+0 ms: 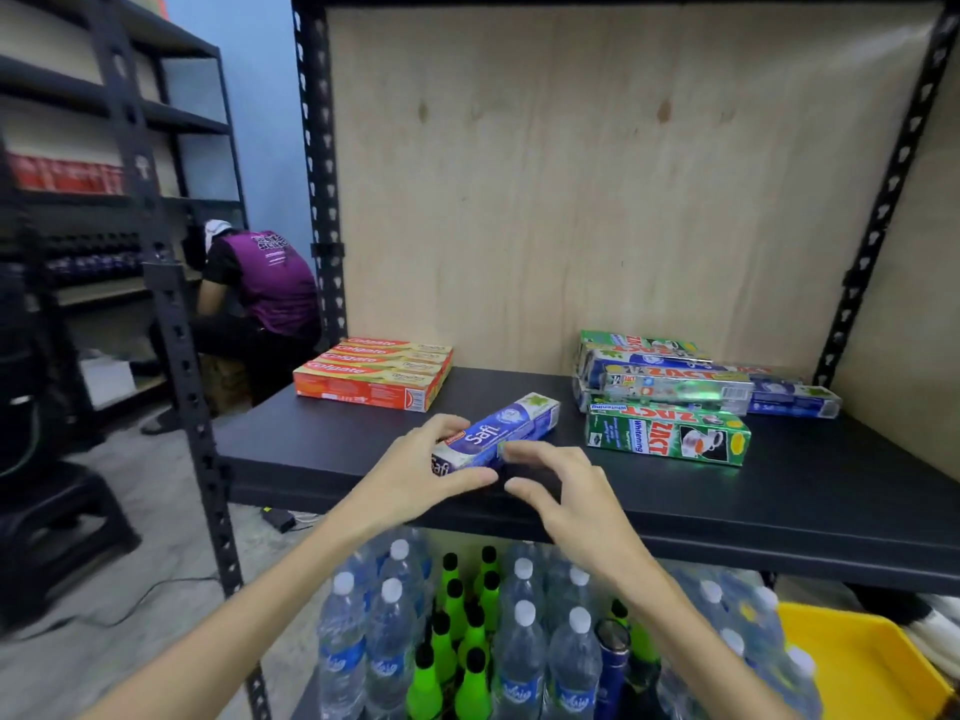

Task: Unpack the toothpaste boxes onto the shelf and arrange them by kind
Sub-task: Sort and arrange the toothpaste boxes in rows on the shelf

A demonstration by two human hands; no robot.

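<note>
1. Gripping the near end of a blue box (501, 431), the left hand (431, 467) has its thumb curled along the near side and its fingers wrapped over the far side
2. Blue box position: lying flat on the black shelf (779, 491), near the front edge, angled from near left to far right
3. Right hand (558, 491): positioned just right of the box's near end, fingers spread and loosely bent; the fingertips (506, 449) are at the box's side, but contact cannot be confirmed
4. Red boxes (374, 374): four packs lying side by side in a neat row at the back left of the shelf
5. Green box (670, 436): lying flat to the right of the blue box, apart from it
6. Mixed pile (675, 374): green and blue boxes stacked loosely behind the green box, towards the back right
7. Lower level: clear water bottles (519, 646) with white caps and green bottles (462, 631) with black caps stand below the shelf; a yellow bin (857, 662) sits at the right
8. Background left: a person in a purple vest (265, 283) bends beside another rack
</note>
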